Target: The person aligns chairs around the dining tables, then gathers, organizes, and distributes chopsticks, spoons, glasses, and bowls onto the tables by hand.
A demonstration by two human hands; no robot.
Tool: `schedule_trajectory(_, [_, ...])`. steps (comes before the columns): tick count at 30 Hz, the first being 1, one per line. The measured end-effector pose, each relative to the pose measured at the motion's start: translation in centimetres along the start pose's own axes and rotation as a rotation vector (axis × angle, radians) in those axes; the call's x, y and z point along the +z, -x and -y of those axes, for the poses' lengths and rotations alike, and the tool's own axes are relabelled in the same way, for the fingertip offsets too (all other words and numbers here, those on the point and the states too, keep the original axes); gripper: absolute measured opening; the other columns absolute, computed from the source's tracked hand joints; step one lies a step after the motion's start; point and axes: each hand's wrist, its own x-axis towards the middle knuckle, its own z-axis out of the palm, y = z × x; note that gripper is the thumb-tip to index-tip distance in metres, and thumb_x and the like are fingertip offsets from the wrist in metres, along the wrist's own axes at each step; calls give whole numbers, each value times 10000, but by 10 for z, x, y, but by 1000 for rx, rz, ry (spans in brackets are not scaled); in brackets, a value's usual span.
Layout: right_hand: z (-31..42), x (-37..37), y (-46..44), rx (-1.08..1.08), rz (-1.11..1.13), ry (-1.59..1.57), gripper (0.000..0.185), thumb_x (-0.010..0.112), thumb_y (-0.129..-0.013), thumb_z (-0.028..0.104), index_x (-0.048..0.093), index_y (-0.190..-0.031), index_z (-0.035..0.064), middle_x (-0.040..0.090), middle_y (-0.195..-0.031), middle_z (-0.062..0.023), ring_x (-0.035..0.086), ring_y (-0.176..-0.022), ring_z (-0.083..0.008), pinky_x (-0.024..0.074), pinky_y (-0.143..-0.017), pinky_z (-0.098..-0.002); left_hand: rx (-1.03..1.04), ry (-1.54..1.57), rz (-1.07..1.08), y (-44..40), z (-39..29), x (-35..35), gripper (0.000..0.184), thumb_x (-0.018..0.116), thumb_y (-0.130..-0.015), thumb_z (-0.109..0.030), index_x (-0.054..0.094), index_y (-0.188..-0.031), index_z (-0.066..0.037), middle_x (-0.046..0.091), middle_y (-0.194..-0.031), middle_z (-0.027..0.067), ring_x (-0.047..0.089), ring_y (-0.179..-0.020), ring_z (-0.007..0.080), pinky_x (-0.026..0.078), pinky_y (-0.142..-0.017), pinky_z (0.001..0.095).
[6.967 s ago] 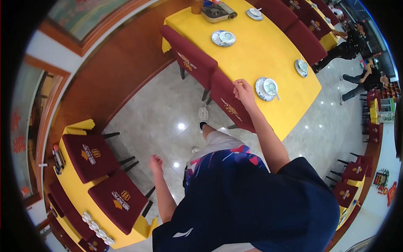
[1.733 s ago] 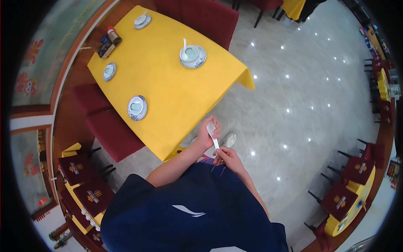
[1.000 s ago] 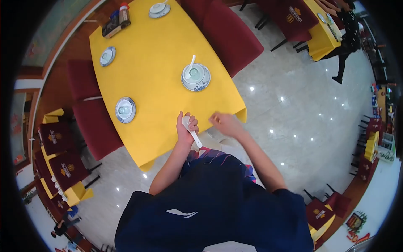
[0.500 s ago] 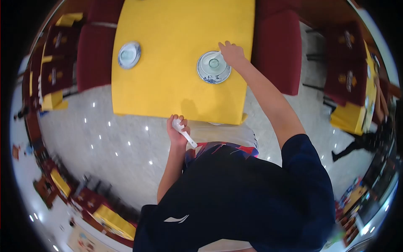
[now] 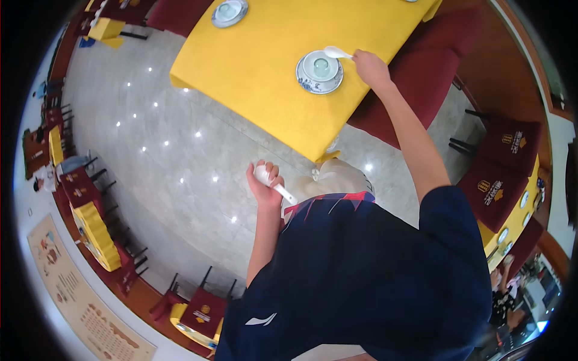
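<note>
My left hand is closed around a white spoon, palm up, in front of my body and away from the table. Over the yellow table, my right hand pinches the handle of another white spoon. That spoon's bowl end hangs just above or beside the rim of a small bowl with a pale green cup in it. Under the bowl lies a blue-patterned plate. A second place setting sits at the table's far left.
Dark red chairs stand along the table's right side, and others stand farther right. More tables and chairs line the left and lower left. A person is at the lower right, and another person is at the far left.
My right hand reached from beside my left hand to the place setting, took hold of the spoon there and lifted it rightward. My left hand kept its spoon. The view has turned.
</note>
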Motion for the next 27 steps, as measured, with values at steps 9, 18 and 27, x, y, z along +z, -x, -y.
schedule_trajectory(9, [66, -50, 294, 384, 324, -1254, 209, 499, -994, 182, 626, -963, 19, 599, -673, 1, 555, -568, -62, 421, -519, -210, -68, -74, 126, -12, 117, -22, 291, 495, -965, -367, 533, -931, -80, 551, -820, 66, 550, -719, 154, 513, -638, 272])
schedule_trajectory(18, [42, -84, 399, 444, 284, -1175, 260, 502, -999, 188, 640, -1099, -7, 599, -672, -17, 547, -510, -75, 414, -473, -213, -78, -178, -98, 40, 232, 6, 264, 511, -955, -367, 571, -927, -112, 623, -871, 66, 612, -833, 189, 519, -774, 354])
schedule_trajectory(27, [-99, -136, 410, 404, 586, -1151, 412, 411, -1026, 366, 627, -1029, 15, 579, -625, -24, 507, -452, -69, 404, -440, -208, -281, -132, 171, 23, 367, 39, 202, 559, -934, -317, 521, -844, -140, 527, -763, 7, 482, -631, 98, 396, -483, 208])
